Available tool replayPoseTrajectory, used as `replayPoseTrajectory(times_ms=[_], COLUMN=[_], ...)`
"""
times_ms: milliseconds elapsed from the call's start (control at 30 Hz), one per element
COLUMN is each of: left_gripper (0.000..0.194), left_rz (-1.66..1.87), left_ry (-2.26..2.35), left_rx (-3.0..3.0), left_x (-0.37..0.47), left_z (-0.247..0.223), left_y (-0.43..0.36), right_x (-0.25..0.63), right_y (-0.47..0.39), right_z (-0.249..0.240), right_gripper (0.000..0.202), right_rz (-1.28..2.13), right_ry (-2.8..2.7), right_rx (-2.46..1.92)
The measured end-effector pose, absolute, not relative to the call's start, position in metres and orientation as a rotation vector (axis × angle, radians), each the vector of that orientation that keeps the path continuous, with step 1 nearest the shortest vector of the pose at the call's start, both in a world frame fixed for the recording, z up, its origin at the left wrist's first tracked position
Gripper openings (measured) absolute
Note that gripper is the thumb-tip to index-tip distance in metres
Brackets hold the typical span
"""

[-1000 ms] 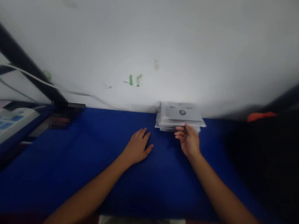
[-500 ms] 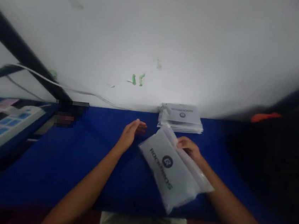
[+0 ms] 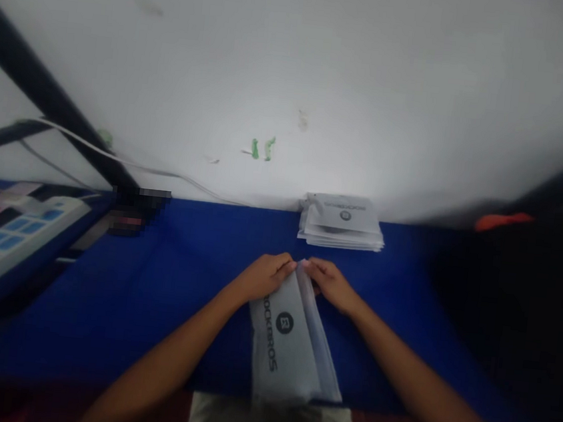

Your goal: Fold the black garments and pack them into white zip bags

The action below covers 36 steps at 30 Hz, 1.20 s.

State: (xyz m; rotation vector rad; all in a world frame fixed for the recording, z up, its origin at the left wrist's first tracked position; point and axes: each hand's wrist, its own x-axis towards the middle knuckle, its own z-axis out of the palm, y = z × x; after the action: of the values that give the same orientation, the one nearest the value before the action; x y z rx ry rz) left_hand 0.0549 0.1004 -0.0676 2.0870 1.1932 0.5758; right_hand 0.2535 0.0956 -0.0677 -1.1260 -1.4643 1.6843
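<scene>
A frosted white plastic bag (image 3: 290, 346) printed with a dark logo and lettering hangs lengthwise over the near part of the blue table (image 3: 151, 305). My left hand (image 3: 267, 277) grips its far left corner and my right hand (image 3: 329, 284) grips the far right corner, fingertips almost meeting at the bag's top edge. A stack of the same bags (image 3: 343, 222) lies against the white wall, just beyond my hands.
At the left stands a white device with blue keys (image 3: 12, 236). A white cable (image 3: 130, 167) and a dark slanted bar (image 3: 47, 96) run along the wall. A dark mass with an orange piece (image 3: 499, 220) fills the right side.
My right hand pulled one bag off the stack and brought it toward me. My left hand rose from the table and took hold of the bag's other corner.
</scene>
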Motion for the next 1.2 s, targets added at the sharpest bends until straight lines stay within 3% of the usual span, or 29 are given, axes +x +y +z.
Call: replayPoseTrajectory(times_ms=[167,567,800,1200], left_gripper=[0.035,0.032,0.035,0.034], left_rz=[0.607,0.786,0.741,0.542], left_ry=[1.18,1.863,1.742,1.65], left_rx=[2.14,2.096,2.13,2.365], left_x=[0.063,-0.019,-0.001,0.051], left_z=[-0.072,-0.065,-0.064,-0.05], left_y=[0.097,0.143,0.134,0.094], right_x=[0.253,0.258,0.255,0.248], right_y=[0.098,0.088,0.088,0.075], right_z=[-0.071,-0.07,-0.069,-0.058], right_gripper=[0.045,0.044,0.028,0.019], right_rz=[1.54,1.871,1.459,1.491], right_ry=[-1.605,-1.916,-1.829,-2.094], right_rx=[-1.185,-1.029,-0.977,-0.747])
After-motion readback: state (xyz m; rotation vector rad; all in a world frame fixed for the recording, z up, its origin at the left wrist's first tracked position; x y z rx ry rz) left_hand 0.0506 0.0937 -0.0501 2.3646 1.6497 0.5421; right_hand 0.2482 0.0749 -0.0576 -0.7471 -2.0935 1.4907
